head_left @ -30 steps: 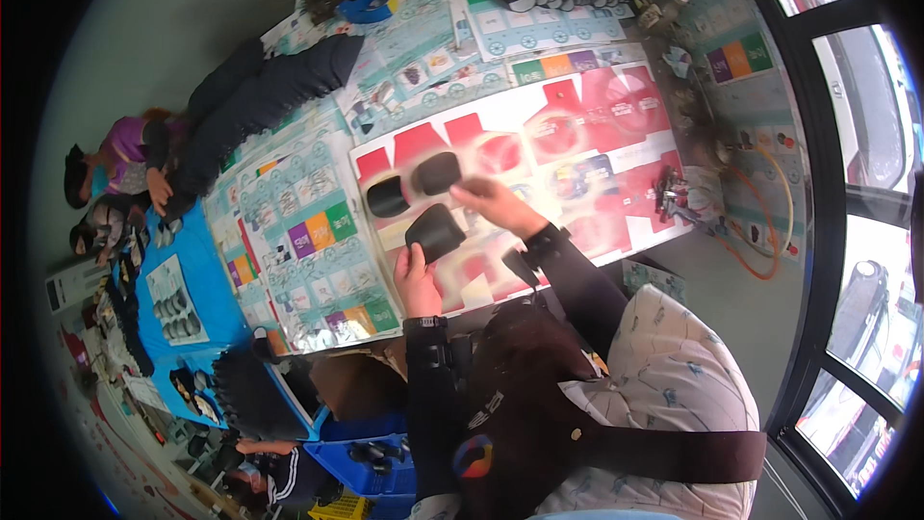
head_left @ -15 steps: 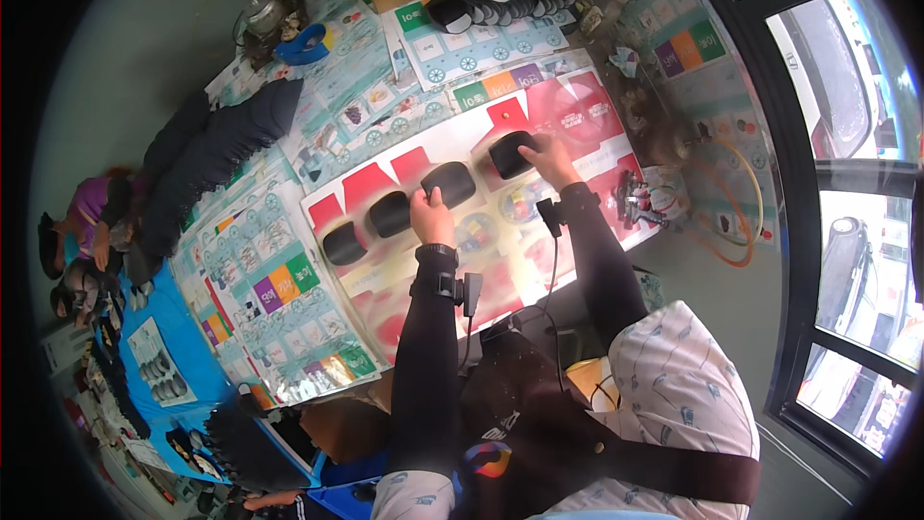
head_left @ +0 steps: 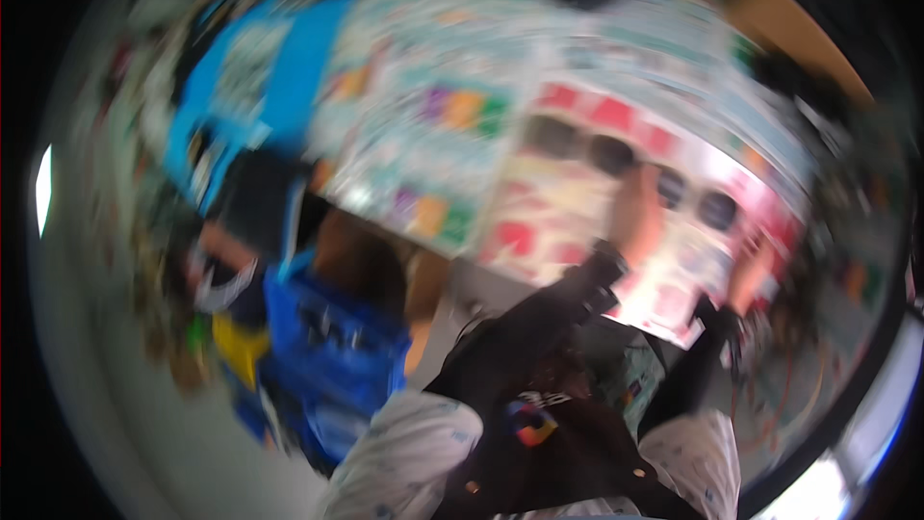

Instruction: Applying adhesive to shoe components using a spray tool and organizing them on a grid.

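Several black, rounded flat pieces lie in a row on a red and white printed sheet (head_left: 515, 183). The leftmost is a black piece (head_left: 555, 137), and the rightmost is another black piece (head_left: 717, 210). My left hand (head_left: 635, 215) is over the sheet, its fingertips near the two middle pieces. Below and right of the rightmost piece, my right hand (head_left: 753, 272) is above the red right end of the sheet. Both hands are smeared by motion, so whether either grips anything is unclear.
Printed sheets (head_left: 414, 125) cover the table leftward, with a blue surface (head_left: 313, 53) beyond. A cardboard box (head_left: 804, 29) stands at the far right. Low on the left are a blue crate (head_left: 337, 337) and another person's arm (head_left: 228, 248).
The view has swung left, bringing the blue crate and another person into sight. My right hand has drawn back toward me from the rightmost black piece, which lies on the sheet.
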A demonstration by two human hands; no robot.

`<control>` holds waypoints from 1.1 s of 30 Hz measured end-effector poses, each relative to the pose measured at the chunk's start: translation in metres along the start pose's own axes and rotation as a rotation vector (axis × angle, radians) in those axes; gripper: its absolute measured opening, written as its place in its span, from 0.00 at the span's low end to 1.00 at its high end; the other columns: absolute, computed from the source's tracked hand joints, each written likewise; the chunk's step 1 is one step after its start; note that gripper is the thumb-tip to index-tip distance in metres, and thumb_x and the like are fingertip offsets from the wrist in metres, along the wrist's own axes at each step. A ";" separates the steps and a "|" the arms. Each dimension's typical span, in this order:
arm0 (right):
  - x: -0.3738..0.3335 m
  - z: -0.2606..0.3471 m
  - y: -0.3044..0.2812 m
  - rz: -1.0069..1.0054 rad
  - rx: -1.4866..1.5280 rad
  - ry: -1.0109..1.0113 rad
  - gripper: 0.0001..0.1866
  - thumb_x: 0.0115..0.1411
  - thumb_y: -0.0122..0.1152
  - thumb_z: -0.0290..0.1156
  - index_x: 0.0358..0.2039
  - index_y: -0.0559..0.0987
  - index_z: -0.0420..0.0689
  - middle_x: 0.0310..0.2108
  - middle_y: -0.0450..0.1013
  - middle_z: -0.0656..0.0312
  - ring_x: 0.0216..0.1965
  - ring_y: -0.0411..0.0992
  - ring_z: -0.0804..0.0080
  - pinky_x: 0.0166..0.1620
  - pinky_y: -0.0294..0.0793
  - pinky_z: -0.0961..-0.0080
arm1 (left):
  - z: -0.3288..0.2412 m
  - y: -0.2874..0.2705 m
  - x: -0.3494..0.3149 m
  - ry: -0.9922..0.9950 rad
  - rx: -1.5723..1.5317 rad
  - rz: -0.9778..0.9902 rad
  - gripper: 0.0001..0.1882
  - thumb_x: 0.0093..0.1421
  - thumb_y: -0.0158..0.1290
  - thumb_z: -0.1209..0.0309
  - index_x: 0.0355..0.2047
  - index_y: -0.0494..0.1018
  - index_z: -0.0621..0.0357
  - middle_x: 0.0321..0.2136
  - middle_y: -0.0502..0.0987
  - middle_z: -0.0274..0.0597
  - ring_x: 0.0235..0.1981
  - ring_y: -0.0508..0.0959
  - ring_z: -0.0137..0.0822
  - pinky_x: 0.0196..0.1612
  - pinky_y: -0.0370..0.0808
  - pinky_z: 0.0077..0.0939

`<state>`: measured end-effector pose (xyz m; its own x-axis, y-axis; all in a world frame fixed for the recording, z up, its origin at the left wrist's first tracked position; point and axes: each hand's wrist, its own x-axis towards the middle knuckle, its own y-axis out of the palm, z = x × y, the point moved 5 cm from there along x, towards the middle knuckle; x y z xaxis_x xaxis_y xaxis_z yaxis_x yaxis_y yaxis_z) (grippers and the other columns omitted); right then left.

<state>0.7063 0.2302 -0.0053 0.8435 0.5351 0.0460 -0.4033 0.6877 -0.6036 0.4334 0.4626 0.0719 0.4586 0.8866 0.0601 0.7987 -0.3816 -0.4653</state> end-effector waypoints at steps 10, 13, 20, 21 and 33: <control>-0.256 0.381 0.164 0.962 0.059 -0.280 0.09 0.69 0.57 0.25 0.45 0.80 0.35 0.34 0.80 0.56 0.33 0.76 0.72 0.41 0.75 0.74 | 0.285 -0.460 -0.414 -0.966 0.081 -0.616 0.25 0.60 0.64 0.61 0.53 0.76 0.63 0.41 0.84 0.54 0.44 0.84 0.48 0.50 0.79 0.40; -0.335 0.442 0.198 1.157 0.068 -0.310 0.08 0.67 0.59 0.24 0.44 0.80 0.35 0.32 0.81 0.57 0.35 0.78 0.72 0.42 0.75 0.74 | 0.397 -0.572 -0.681 -1.168 0.242 -0.922 0.37 0.57 0.69 0.54 0.55 0.72 0.72 0.36 0.82 0.50 0.33 0.83 0.34 0.28 0.78 0.30; -0.486 0.480 0.240 1.170 -0.249 -0.479 0.09 0.67 0.59 0.23 0.45 0.80 0.35 0.32 0.81 0.57 0.35 0.79 0.72 0.43 0.75 0.75 | 0.579 -0.698 -0.847 -1.608 0.143 -1.079 0.51 0.46 0.71 0.38 0.52 0.73 0.75 0.50 0.79 0.68 0.55 0.79 0.59 0.59 0.75 0.45; -0.501 0.476 0.249 1.198 -0.294 -0.456 0.09 0.66 0.59 0.23 0.44 0.80 0.35 0.32 0.81 0.57 0.35 0.79 0.72 0.43 0.76 0.75 | 0.598 -0.724 -0.858 -1.567 0.200 -1.127 0.51 0.48 0.69 0.39 0.53 0.71 0.76 0.51 0.78 0.68 0.55 0.78 0.61 0.59 0.74 0.45; -0.637 0.560 0.309 1.065 -0.543 -0.566 0.08 0.68 0.57 0.25 0.43 0.80 0.37 0.33 0.81 0.57 0.36 0.80 0.71 0.43 0.76 0.75 | 0.692 -0.781 -0.787 -1.365 0.310 -1.282 0.23 0.57 0.68 0.52 0.39 0.83 0.61 0.39 0.82 0.61 0.42 0.81 0.60 0.47 0.75 0.49</control>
<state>-0.1542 0.3768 0.2245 -0.1124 0.9086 -0.4023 -0.4680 -0.4055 -0.7852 -0.8208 0.2438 -0.2236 -0.9745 0.1895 -0.1202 0.2011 0.4994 -0.8427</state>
